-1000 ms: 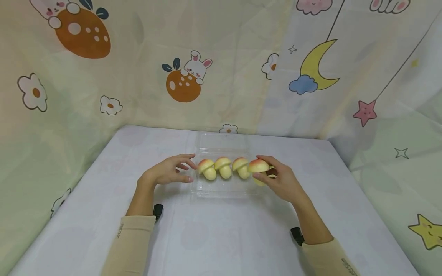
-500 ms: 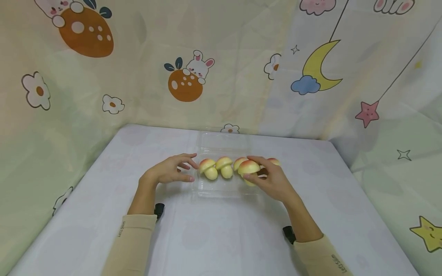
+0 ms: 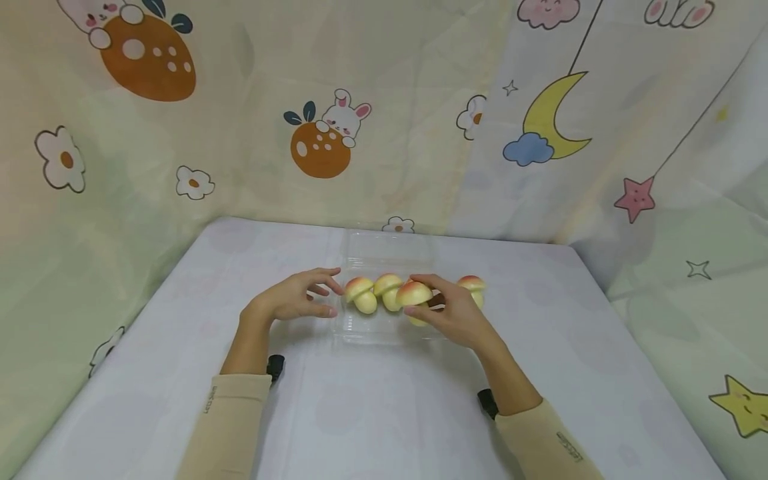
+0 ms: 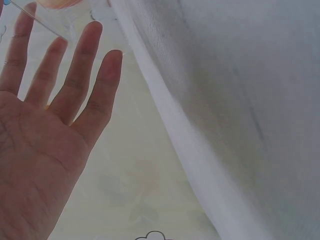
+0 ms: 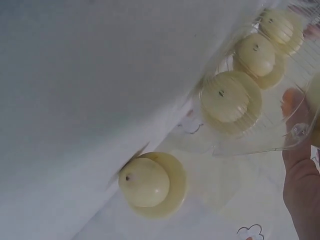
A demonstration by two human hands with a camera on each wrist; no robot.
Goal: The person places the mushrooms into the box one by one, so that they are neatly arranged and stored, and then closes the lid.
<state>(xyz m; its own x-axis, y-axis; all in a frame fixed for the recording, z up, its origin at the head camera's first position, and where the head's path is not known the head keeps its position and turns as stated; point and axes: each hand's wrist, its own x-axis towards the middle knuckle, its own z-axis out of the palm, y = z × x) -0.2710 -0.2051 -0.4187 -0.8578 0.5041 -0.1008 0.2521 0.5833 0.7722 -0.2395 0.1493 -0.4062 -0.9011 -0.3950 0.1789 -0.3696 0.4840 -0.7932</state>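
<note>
Nearest, tan sleeves (image 3: pixel 231 420) cross the white table (image 3: pixel 360 413). The right hand (image 3: pixel 453 312) pinches a mushroom (image 3: pixel 414 293) over the right part of the clear container (image 3: pixel 384 337). The left hand (image 3: pixel 297 295), fingers spread wide and holding nothing, is at its left edge; contact is unclear. Three mushrooms (image 3: pixel 363 293) line the container, the rightmost mostly hidden; another mushroom (image 3: pixel 471 284) stands just right. The lid (image 3: pixel 390 247) lies farther, before printed cloth (image 3: pixel 240 100).

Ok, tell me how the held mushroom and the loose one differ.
The right hand grips the held mushroom; the loose mushroom stands on the table. The held mushroom is over the box; the loose mushroom is right of it. Both have yellow caps tinged red.
</note>
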